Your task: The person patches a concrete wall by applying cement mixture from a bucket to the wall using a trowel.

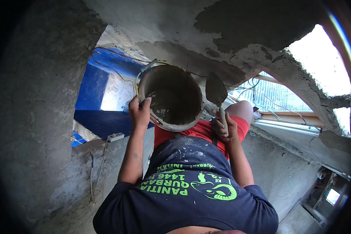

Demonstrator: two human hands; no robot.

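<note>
My left hand (139, 113) grips the near left rim of a round, mortar-crusted bucket (197, 102), thumb over the edge. The bucket tilts so that its inside faces me, with wet grey mortar (163, 105) at the bottom. A yellowish handle with a pale tube grip (149, 65) stands along its left side. In my right hand (227, 128) is a trowel (215, 89), the fingers wrapped round its handle. Its blade points away from me, just right of the bucket, and is coated in grey mortar.
Ahead, a rough cement surface (175, 23) carries a darker, damp-looking patch (245, 23). Cables run behind the bucket. At left are a blue wall (91, 87) and a white power strip (115, 136) on a ledge. An opening with corrugated sheeting (280, 95) lies at right.
</note>
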